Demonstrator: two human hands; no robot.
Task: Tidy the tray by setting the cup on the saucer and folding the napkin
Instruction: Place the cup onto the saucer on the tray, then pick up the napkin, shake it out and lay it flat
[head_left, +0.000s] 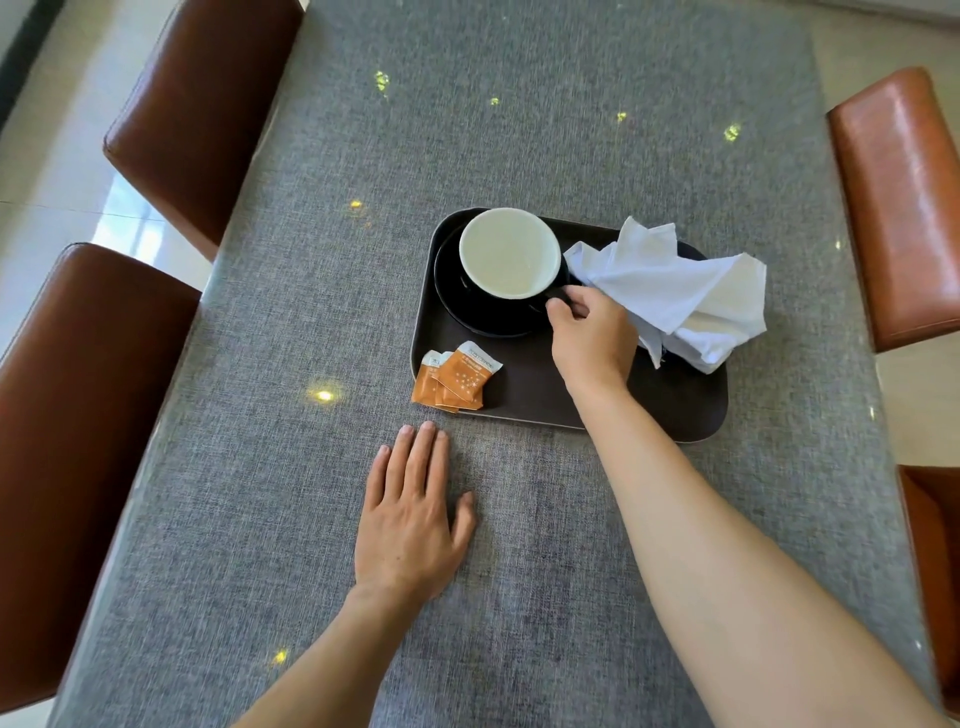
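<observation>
right hand (592, 338) pinches the handle of the cup (509, 253) (on its saucer (467, 306)); left hand (410, 519) lies spread flat on the table (260, 467).

Black cup (509, 257) with white inside sits on black saucer (467, 306); crumpled white napkin (675, 291) lies beside it.
</observation>
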